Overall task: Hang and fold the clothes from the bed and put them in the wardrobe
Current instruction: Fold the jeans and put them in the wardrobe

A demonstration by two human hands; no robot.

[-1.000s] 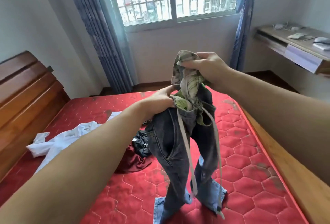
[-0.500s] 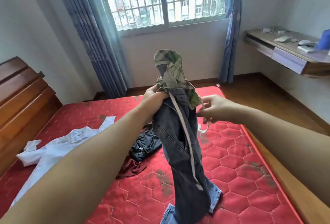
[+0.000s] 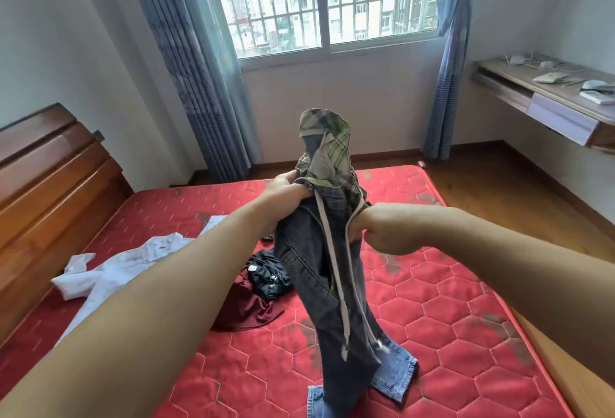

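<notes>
I see both hands up over the red bed (image 3: 449, 311), holding a pair of dark jeans (image 3: 319, 271) by the waist. The left hand (image 3: 286, 192) grips the waistband on the left side, fingers curled into the bunched cloth. The right hand (image 3: 382, 231) is closed on the right edge of the waist, pinching one strand of the pale drawstring (image 3: 332, 251) against the denim. A green plaid lining (image 3: 327, 147) sticks up above the waistband, turned inside out and standing between the two hands. The two ends of the drawstring hang down the front of the jeans. The legs hang straight down, and the lighter blue hems (image 3: 392, 381) rest crumpled on the near part of the bed.

On the left of the bed lies a white shirt (image 3: 109, 267), spread out and rumpled. Just beside it, towards the middle, a dark garment (image 3: 269, 276) sits on top of a maroon one (image 3: 249, 307). A wooden headboard (image 3: 50, 184) stands at the far left. At the far right, a wall-mounted counter (image 3: 549, 98) carries a few small items I cannot identify.
</notes>
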